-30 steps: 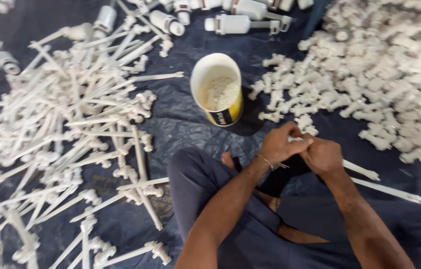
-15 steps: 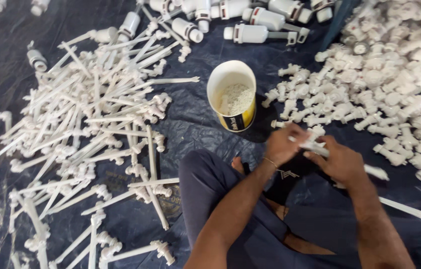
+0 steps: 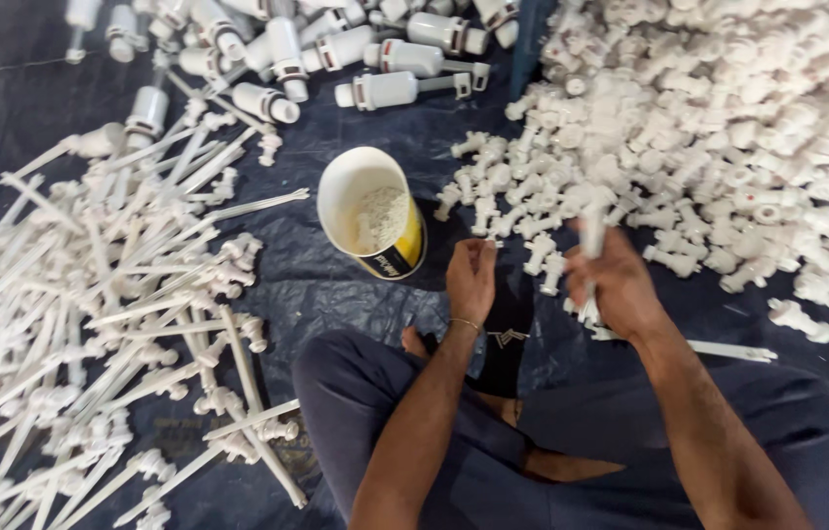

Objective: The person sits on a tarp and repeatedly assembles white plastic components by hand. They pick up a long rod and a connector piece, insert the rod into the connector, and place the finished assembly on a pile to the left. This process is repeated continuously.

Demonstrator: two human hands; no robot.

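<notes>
Pile of assembled white rods (image 3: 110, 324) lies far left on the dark floor sheet (image 3: 336, 285). Tub (image 3: 372, 211) of white powder stands just left of the left hand (image 3: 470, 280), whose fingers are bunched, pinching something too small to identify. Right hand (image 3: 619, 280) sits just right of it, fingers closed around 1 white rod piece (image 3: 592, 236) (blurred), its long axis near upright, top end toward the heap of loose white fittings (image 3: 728, 128). Both forearms extend forward over the crossed legs, hands near, not touching.
</notes>
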